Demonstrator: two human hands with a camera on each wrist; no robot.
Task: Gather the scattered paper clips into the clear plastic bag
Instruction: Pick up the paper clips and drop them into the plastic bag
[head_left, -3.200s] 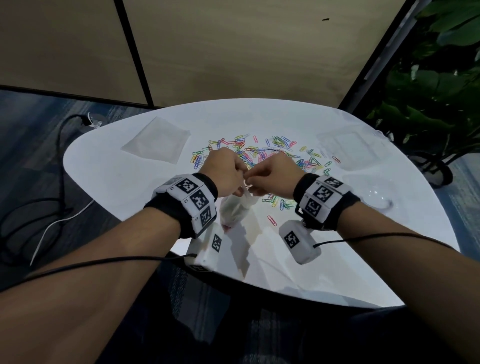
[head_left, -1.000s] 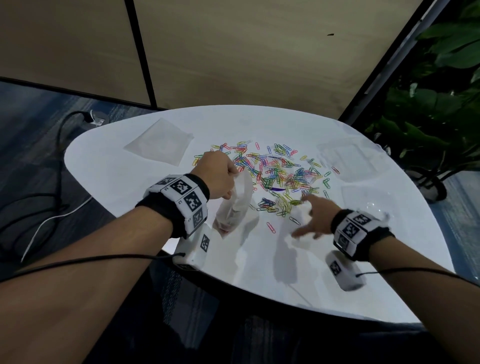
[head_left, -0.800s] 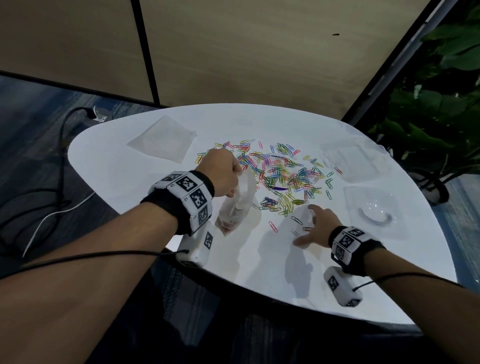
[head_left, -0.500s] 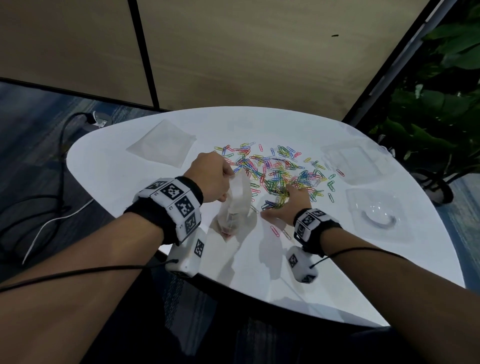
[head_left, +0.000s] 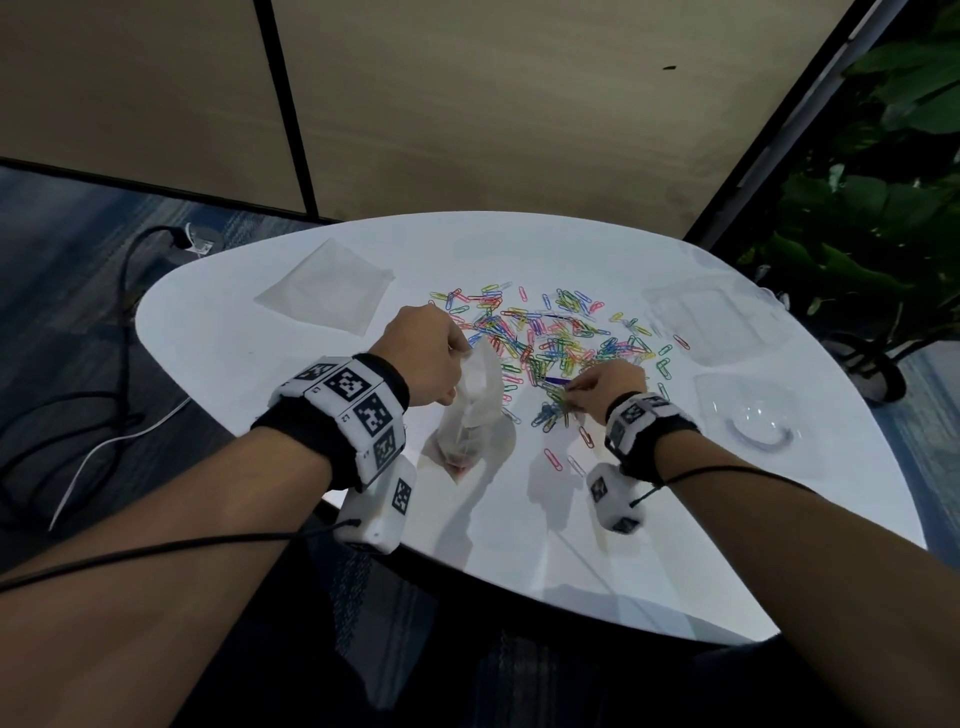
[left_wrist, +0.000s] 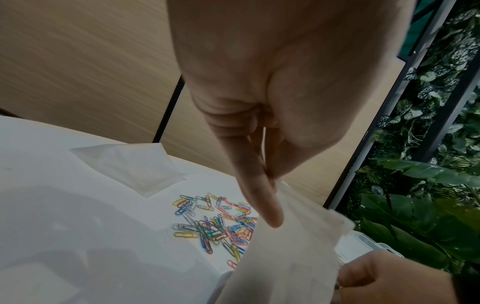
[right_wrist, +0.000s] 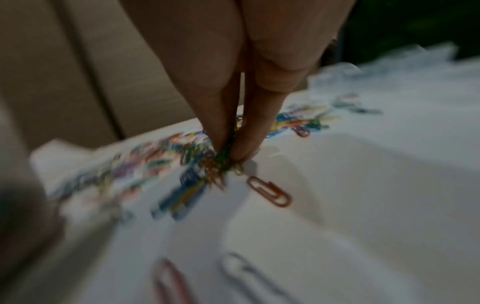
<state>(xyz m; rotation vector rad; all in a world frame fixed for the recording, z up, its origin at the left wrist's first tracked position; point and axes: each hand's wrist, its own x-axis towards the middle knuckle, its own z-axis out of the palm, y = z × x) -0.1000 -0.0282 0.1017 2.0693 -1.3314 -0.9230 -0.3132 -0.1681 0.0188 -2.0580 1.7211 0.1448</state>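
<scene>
Paper clips (head_left: 561, 338) remain mostly scattered on the white table (head_left: 260, 338). Left hand (head_left: 423, 353) pinches the clear plastic bag (head_left: 475, 405) upright by its mouth; few clips appear bagged. Right hand (head_left: 605, 387) pinches a small cluster, fingertips (right_wrist: 241, 152) closed.

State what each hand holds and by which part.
Left hand pinches the clear plastic bag by its top edge. Right hand pinches a small bunch of coloured paper clips between fingertips.

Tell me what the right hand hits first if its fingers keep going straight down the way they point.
The right hand points down into the paper clips it is pinching; right under them lies the white table, which looks like the first solid stop, though blur hides the exact gap.
</scene>
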